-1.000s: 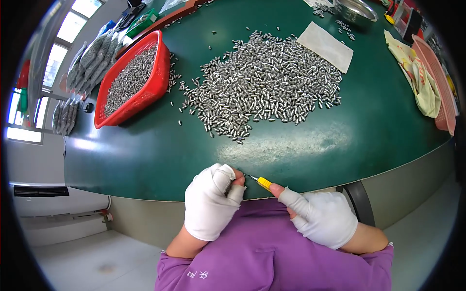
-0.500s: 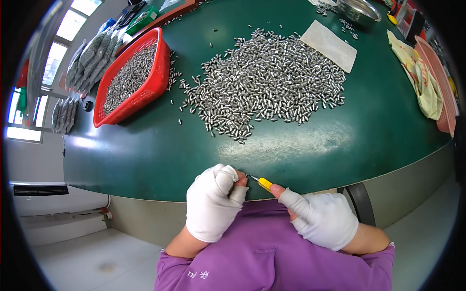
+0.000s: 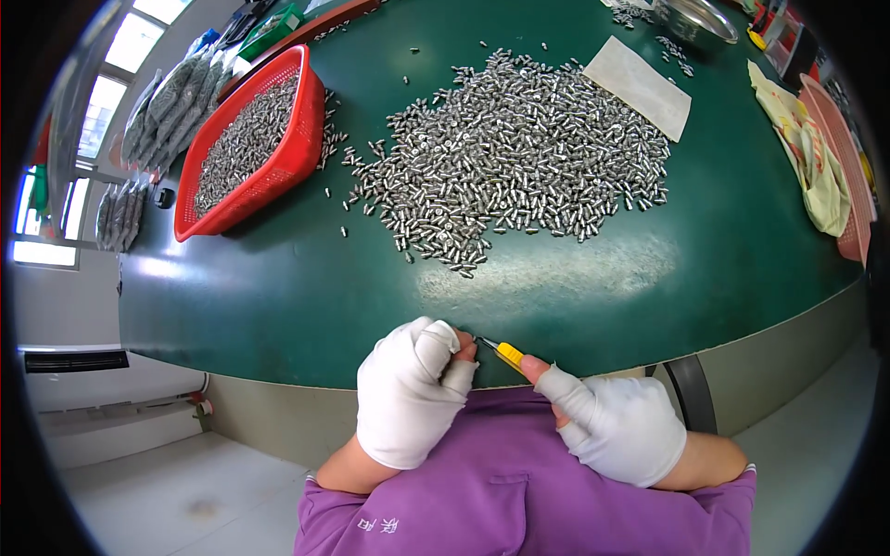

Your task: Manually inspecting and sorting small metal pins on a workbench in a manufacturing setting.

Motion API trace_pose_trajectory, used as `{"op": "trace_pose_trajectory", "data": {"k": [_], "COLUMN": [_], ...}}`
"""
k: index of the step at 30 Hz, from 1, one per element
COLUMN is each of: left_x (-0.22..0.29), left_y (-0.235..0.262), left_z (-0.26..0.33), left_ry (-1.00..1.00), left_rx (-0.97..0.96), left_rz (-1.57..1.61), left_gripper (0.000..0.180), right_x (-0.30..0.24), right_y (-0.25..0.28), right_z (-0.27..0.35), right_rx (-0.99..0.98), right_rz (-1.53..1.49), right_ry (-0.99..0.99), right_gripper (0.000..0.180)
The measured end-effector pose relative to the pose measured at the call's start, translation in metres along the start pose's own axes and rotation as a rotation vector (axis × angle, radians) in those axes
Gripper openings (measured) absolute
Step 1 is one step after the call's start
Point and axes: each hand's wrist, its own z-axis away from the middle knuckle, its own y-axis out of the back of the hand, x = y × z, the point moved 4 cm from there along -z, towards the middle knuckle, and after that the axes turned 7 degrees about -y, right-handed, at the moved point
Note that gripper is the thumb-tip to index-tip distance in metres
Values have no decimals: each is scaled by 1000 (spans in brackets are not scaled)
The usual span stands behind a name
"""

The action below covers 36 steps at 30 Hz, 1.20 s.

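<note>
I see my left hand curled shut at the counter's near edge, its grip clenched on something too small to make out. My right hand pinches a yellow-handled tool, tip meeting the left fingertips. The metal-piece heap lies farther off, red basket far left

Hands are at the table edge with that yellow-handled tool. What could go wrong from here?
The yellow-handled tool points its tip at the left hand, whose fingertips look bare: a slip could nick them. Whatever the left hand pinches is hidden, and sits over the green table edge, so it could drop to the floor. The pile of small metal parts lies loose and could scatter.
</note>
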Motion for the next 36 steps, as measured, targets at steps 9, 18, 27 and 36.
{"op": "trace_pose_trajectory", "data": {"k": [9,18,27,36], "left_x": [-3,0,-17,-33], "left_y": [-1,3,2,12], "left_z": [0,-2,7,1], "left_ry": [18,4,199,329], "left_rx": [-22,-66,22,167], "left_rz": [14,40,273,1137], "left_gripper": [20,22,13,23], "right_x": [6,-1,33,140], "right_y": [7,22,44,85], "right_z": [-10,-20,-17,-19], "right_rx": [-125,-204,176,533], "right_rz": [-122,-40,-133,514], "right_ry": [-44,0,-148,-467], "right_gripper": [58,58,59,46]}}
